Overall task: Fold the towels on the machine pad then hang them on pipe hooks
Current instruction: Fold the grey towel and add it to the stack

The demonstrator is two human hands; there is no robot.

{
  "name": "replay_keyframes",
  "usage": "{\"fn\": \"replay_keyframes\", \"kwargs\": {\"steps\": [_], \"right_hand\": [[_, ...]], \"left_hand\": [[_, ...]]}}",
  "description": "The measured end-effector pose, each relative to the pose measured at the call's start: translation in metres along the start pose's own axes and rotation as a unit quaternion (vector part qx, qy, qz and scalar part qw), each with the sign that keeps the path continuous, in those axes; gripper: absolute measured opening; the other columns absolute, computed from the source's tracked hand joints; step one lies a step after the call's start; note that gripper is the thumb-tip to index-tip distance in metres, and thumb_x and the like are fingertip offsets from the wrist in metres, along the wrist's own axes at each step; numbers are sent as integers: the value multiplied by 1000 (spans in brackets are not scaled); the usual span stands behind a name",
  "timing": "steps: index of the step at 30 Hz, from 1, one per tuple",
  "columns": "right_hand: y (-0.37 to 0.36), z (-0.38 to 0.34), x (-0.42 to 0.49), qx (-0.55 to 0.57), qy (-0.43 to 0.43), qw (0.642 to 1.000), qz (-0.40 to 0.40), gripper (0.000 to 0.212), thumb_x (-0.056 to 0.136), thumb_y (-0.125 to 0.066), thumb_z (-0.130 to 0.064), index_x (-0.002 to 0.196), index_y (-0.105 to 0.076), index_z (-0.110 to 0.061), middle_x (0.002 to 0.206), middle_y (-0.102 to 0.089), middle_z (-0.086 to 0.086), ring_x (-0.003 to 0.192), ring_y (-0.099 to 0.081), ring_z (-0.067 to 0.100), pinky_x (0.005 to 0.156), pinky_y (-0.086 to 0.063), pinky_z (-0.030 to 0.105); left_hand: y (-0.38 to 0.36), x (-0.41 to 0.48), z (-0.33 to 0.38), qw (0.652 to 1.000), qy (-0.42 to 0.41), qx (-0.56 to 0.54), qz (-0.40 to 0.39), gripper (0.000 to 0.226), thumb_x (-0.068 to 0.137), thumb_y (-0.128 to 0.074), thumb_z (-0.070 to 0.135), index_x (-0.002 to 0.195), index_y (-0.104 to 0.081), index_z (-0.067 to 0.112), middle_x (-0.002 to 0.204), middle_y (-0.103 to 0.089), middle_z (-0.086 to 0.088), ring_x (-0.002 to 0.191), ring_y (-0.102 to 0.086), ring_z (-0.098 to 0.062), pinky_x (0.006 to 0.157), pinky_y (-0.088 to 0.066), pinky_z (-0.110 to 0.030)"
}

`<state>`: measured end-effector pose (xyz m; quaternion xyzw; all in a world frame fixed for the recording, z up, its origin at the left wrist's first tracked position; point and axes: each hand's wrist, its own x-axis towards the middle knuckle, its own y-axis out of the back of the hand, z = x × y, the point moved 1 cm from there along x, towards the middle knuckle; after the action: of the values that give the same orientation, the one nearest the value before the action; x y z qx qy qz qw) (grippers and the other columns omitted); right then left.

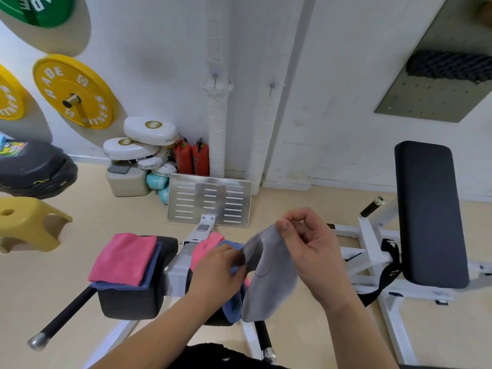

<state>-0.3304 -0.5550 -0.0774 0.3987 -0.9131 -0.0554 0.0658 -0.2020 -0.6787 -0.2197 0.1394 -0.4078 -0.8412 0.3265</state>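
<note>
The right hand point(314, 251) pinches the top corner of the grey towel point(269, 286) and the left hand point(218, 270) pinches its side. It hangs right of the pad point(127, 302) with the pink towel point(122, 259).

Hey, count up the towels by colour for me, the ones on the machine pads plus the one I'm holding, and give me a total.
Pink towels: 2
Blue towels: 2
Grey towel: 1
Total: 5

Two pink towels point(122, 258) point(206, 246), two blue towels point(153, 265) point(233, 307), one grey towel point(269, 283), two pipe hooks point(214, 77) point(271, 86), two red extinguishers point(183, 157) point(201, 157)
</note>
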Motion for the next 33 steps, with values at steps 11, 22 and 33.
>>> {"fn": "replay_keyframes", "kwargs": {"steps": [11, 22, 33], "right_hand": [[22, 24, 9, -3, -52, 993, 107, 16, 98, -69, -18, 85, -67, -28, 76, -74, 3, 77, -68, 15, 82, -55, 41], [18, 15, 5, 4, -63, 998, -14, 11, 99, -66, -14, 90, -65, -19, 80, -76, 6, 77, -70, 18, 75, -54, 34], [49, 35, 4, -2, -63, 996, 60, 17, 98, -68, -18, 84, -66, -28, 71, -70, -2, 73, -61, 8, 73, -48, 22]], "left_hand": [[-13, 4, -18, 1000, 17, 17, -18, 18, 94, -54, 32, 87, -70, 26, 91, -60, 11, 90, -56, -11, 77, -51, -28], [-26, 15, 14, 999, 1, 35, -35, 36, 83, -58, 60, 103, -73, 35, 105, -50, 18, 102, -50, -4, 68, -45, -24], [-23, 13, 1, 999, -8, 27, -26, 9, 84, -63, 18, 77, -67, 18, 83, -57, 14, 84, -55, -13, 68, -52, -36]]}}
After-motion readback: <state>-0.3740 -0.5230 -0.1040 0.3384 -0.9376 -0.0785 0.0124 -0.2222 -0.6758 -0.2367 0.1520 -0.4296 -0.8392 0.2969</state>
